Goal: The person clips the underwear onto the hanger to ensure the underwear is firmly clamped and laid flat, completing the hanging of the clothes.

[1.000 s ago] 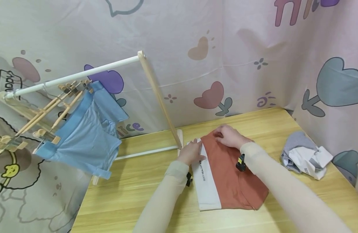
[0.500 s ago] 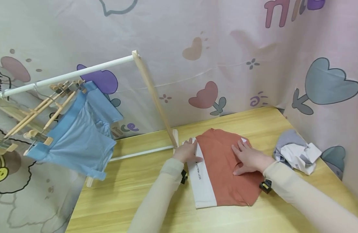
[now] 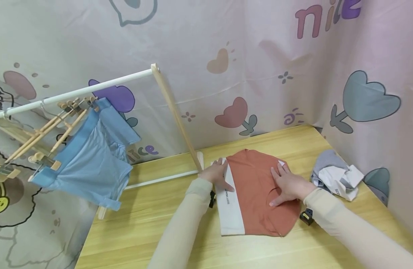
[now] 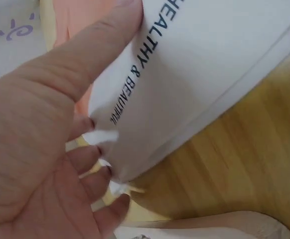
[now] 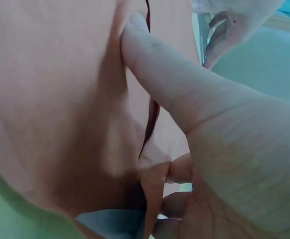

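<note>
Orange-red underpants [image 3: 251, 179] with a white waistband [image 3: 230, 215] lie flat on the table, the waistband toward the left. My left hand [image 3: 217, 175] rests on the far part of the waistband, thumb apart from the fingers. In the left wrist view the thumb lies on the waistband [image 4: 185, 94] beside dark printed letters, and the fingertips are at its edge. On the right part of the underpants my right hand [image 3: 290, 185] lies with spread fingers. The right wrist view shows its thumb pressing the orange fabric [image 5: 50, 99] near a fold, with the fingers at the fabric's edge.
A rack [image 3: 173, 102] of wood and white rods stands at the left. Light blue underpants [image 3: 89, 160] hang from it on a wooden clip hanger [image 3: 67, 132], beside other hangers. A crumpled grey and white garment [image 3: 337, 175] lies on the table [image 3: 142, 228] at the right.
My right hand has left the far edge of the underpants and moved toward the right onto the fabric, fingers spread. The left hand stays on the waistband. The head view has shifted slightly.
</note>
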The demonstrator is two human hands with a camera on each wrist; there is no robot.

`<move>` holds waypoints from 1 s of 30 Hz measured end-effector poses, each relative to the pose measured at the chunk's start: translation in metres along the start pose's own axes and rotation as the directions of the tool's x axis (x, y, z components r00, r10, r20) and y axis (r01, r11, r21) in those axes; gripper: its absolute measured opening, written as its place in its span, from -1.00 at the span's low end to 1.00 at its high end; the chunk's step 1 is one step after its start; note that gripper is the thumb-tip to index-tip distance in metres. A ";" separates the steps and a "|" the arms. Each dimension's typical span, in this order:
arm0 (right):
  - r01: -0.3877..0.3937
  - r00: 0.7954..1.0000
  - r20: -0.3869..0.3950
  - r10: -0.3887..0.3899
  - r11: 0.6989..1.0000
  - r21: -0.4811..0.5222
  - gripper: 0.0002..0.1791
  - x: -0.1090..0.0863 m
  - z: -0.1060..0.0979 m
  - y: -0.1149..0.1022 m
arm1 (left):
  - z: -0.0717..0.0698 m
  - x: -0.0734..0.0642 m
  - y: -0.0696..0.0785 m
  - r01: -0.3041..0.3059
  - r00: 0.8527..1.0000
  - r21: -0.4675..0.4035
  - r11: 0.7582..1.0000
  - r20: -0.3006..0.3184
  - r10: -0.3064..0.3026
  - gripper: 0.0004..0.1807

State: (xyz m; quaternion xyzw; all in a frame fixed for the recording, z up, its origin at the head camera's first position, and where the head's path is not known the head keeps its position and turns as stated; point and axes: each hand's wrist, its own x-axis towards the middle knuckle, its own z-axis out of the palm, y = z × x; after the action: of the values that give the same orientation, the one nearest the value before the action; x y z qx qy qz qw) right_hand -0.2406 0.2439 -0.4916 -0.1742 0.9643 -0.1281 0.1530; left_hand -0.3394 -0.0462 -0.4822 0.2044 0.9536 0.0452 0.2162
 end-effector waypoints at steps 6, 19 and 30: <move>-0.005 0.999 -0.041 0.003 0.999 -0.046 0.46 -0.006 0.003 -0.001 | 0.007 0.002 -0.004 -0.044 0.998 -0.004 0.999 -0.039 0.043 0.30; 0.050 0.994 -0.091 -0.053 0.998 -0.039 0.46 -0.053 0.028 -0.018 | 0.046 -0.089 0.016 -0.198 0.977 0.240 0.950 -0.035 0.212 0.43; 0.057 0.993 -0.103 -0.059 0.998 -0.027 0.62 -0.055 0.036 -0.011 | 0.058 -0.107 0.003 -0.196 0.979 0.140 0.971 -0.034 0.203 0.64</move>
State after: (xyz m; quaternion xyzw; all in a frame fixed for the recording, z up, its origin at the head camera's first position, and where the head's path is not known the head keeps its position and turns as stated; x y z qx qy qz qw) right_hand -0.1762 0.2477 -0.5078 -0.1971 0.9669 -0.1300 0.0966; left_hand -0.2252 -0.0878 -0.4917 0.3123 0.9341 0.0068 0.1730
